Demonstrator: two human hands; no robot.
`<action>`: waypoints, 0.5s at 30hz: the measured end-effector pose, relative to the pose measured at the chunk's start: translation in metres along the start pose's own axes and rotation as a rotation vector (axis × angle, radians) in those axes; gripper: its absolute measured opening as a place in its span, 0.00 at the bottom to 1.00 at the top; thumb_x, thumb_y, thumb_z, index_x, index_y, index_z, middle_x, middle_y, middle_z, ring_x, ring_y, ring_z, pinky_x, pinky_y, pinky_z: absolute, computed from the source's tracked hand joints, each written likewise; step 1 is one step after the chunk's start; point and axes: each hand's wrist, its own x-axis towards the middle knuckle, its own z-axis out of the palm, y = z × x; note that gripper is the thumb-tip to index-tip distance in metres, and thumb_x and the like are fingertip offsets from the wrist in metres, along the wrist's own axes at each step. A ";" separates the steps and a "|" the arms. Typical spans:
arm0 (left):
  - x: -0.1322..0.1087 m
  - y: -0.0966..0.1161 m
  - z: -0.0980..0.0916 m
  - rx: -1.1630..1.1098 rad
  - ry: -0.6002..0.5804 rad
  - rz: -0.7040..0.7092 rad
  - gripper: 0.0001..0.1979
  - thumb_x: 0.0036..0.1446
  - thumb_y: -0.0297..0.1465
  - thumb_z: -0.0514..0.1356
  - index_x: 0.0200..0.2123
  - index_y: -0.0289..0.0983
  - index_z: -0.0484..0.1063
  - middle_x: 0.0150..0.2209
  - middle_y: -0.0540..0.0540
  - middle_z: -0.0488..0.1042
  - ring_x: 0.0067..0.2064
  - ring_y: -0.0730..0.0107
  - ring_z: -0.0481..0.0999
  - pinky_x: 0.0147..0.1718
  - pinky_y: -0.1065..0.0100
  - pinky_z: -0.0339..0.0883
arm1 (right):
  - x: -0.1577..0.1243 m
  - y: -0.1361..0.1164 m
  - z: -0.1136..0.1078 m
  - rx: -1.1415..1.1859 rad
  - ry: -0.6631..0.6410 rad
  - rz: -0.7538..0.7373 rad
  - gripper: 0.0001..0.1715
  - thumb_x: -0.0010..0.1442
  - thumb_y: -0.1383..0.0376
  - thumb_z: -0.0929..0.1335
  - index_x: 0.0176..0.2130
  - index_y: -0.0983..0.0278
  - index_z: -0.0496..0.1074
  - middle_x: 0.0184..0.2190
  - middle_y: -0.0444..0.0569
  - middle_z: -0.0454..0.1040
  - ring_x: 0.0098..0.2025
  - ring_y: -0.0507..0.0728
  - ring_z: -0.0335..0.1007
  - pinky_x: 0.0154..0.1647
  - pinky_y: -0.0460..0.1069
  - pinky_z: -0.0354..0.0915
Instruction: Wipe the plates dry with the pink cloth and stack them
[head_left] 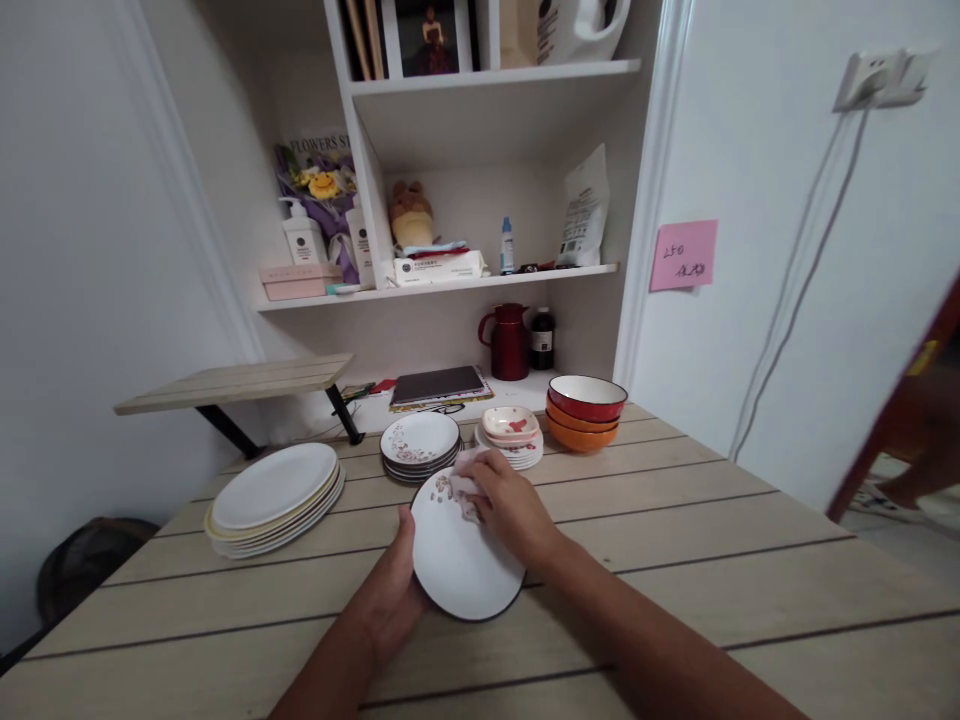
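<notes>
Both busy: left hand (394, 590) clasps plate (461, 565) rim, right hand (510, 505) clutches cloth (466, 490) near stack (420, 445).

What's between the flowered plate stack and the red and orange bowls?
A short stack of small dishes sits between the flowered plates and the bowls, in the head view.

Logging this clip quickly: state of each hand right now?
Left hand: holding the white plate by its edge.
Right hand: holding a pale cloth against that plate.
</notes>
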 end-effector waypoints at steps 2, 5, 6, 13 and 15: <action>0.000 0.000 0.000 -0.010 0.005 0.010 0.32 0.62 0.48 0.48 0.63 0.37 0.57 0.55 0.39 0.72 0.60 0.58 0.66 0.62 0.57 0.50 | 0.002 -0.010 0.010 0.063 0.001 -0.095 0.25 0.55 0.73 0.64 0.53 0.60 0.68 0.54 0.53 0.64 0.53 0.59 0.64 0.54 0.52 0.61; -0.001 -0.002 0.002 -0.027 -0.033 0.032 0.32 0.62 0.48 0.47 0.63 0.36 0.58 0.55 0.39 0.72 0.59 0.57 0.67 0.62 0.56 0.51 | -0.003 -0.022 0.013 0.150 -0.141 -0.264 0.34 0.51 0.73 0.68 0.57 0.58 0.65 0.57 0.51 0.62 0.58 0.59 0.59 0.59 0.52 0.57; -0.002 -0.002 0.003 -0.031 -0.049 0.039 0.32 0.61 0.49 0.47 0.62 0.35 0.59 0.54 0.38 0.72 0.59 0.56 0.67 0.61 0.55 0.51 | -0.007 -0.024 0.012 0.188 -0.216 -0.317 0.37 0.50 0.73 0.69 0.58 0.58 0.63 0.58 0.52 0.61 0.60 0.59 0.57 0.61 0.52 0.55; -0.005 0.001 0.003 0.032 0.014 0.049 0.36 0.59 0.51 0.48 0.61 0.31 0.61 0.53 0.33 0.73 0.58 0.51 0.69 0.62 0.51 0.50 | -0.026 -0.008 -0.029 0.284 -0.661 -0.347 0.30 0.50 0.73 0.69 0.52 0.56 0.71 0.51 0.47 0.69 0.52 0.56 0.66 0.54 0.48 0.61; -0.005 0.002 0.001 0.008 -0.010 0.043 0.34 0.60 0.48 0.50 0.63 0.34 0.58 0.54 0.35 0.72 0.58 0.52 0.68 0.62 0.52 0.49 | -0.025 0.005 -0.038 0.191 -0.608 -0.222 0.28 0.49 0.74 0.69 0.49 0.55 0.73 0.48 0.47 0.70 0.49 0.56 0.67 0.51 0.49 0.62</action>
